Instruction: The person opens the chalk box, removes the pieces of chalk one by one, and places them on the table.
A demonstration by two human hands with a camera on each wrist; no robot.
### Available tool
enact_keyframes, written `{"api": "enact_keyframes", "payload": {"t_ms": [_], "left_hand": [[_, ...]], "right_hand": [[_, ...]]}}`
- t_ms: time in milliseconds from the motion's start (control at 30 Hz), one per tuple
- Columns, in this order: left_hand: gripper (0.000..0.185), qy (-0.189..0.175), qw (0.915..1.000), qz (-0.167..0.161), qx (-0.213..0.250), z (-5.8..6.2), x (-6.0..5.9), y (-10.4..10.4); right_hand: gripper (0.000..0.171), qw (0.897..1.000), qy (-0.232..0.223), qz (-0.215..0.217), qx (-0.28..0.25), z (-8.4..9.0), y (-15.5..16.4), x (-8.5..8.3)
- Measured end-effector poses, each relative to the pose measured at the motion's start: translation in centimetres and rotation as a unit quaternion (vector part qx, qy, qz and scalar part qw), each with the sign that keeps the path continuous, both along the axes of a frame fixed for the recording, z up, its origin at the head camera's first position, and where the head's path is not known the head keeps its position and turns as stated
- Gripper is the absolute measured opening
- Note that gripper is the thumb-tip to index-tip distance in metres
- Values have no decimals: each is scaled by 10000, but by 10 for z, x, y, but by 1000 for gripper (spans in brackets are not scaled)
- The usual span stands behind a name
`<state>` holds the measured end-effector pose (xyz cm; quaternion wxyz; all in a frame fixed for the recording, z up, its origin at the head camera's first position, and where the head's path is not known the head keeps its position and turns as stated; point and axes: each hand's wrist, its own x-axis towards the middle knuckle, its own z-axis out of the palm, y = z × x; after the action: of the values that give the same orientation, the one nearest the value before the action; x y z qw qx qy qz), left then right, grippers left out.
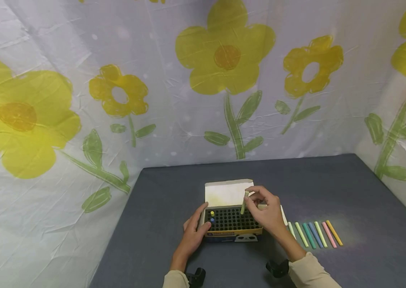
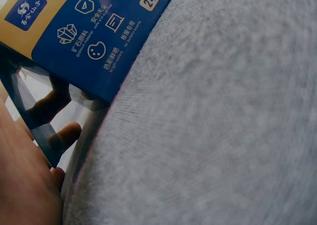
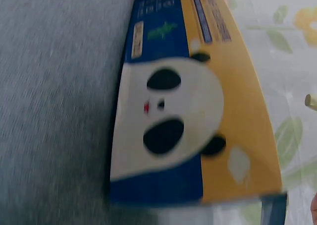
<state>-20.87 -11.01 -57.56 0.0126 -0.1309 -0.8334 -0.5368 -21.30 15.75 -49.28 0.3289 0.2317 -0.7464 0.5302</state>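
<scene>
A chalk box point(image 1: 224, 233) with its white lid point(image 1: 224, 195) raised stands on the table, a black grid of holes inside. A yellow chalk stick point(image 1: 212, 214) and a blue one point(image 1: 212, 220) poke up at the grid's left end. My left hand point(image 1: 190, 236) grips the box's left end, thumb at the front corner and fingers along the side by the open end flap. Between thumb and fingertips, my right hand point(image 1: 267, 212) pinches a pale yellow-green chalk stick point(image 1: 243, 206), tilted, its lower end over the grid. In the right wrist view, the box's panda front point(image 3: 193, 101) shows.
Right of the box, several chalk sticks lie side by side, from a whitish one point(image 1: 291, 230) to a pink one point(image 1: 329, 235) and an orange one point(image 1: 334, 233). A flower-printed cloth point(image 1: 174, 132) hangs behind the dark table point(image 1: 145, 228).
</scene>
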Motion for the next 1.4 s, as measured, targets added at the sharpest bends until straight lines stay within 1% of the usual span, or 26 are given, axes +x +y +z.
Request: {"api": "enact_keyframes", "payload": {"t_ms": [133,233,300,367,467,533,633,700,867,1000,1200,1400], "left_hand": [[55,-28,10000,-31,-36,0,0,0],[55,-128,9999,-12,-1,1,1,0],[55,-160,9999,-5,27,2,1,1],[55,-146,9999,-14,28,2,1,1],[55,-156,9999,-7,53,2,1,1],[55,-191,9998,41,71,3,1,1],[54,-253,9995,131,101,4,0,1],[54,-258,9995,168,67,4,0,1],[55,-270,9995,159,50,4,-1,2],[55,-223,9996,168,35,3,-1,3],[55,-194,9997,141,36,2,-2,3],[55,-174,9998,126,57,3,-2,2]], "right_hand": [[28,9999,37,-120,-61,15,9,12],[26,9997,34,-217,-89,21,16,18],[26,9996,11,-269,-97,16,22,17],[29,9996,-14,-261,-102,8,29,13],[31,9997,-105,-174,-128,-4,41,8],[32,9998,-131,-102,-139,-8,47,6],[30,9998,-96,-76,-172,-10,54,6],[30,9997,-63,-149,-158,-11,58,7],[31,9992,-48,-365,-128,-15,65,8],[34,9990,-62,-431,-118,-19,71,8],[32,9983,-308,-491,-101,-20,81,12],[30,9957,-713,-580,-125,-22,94,17]]}}
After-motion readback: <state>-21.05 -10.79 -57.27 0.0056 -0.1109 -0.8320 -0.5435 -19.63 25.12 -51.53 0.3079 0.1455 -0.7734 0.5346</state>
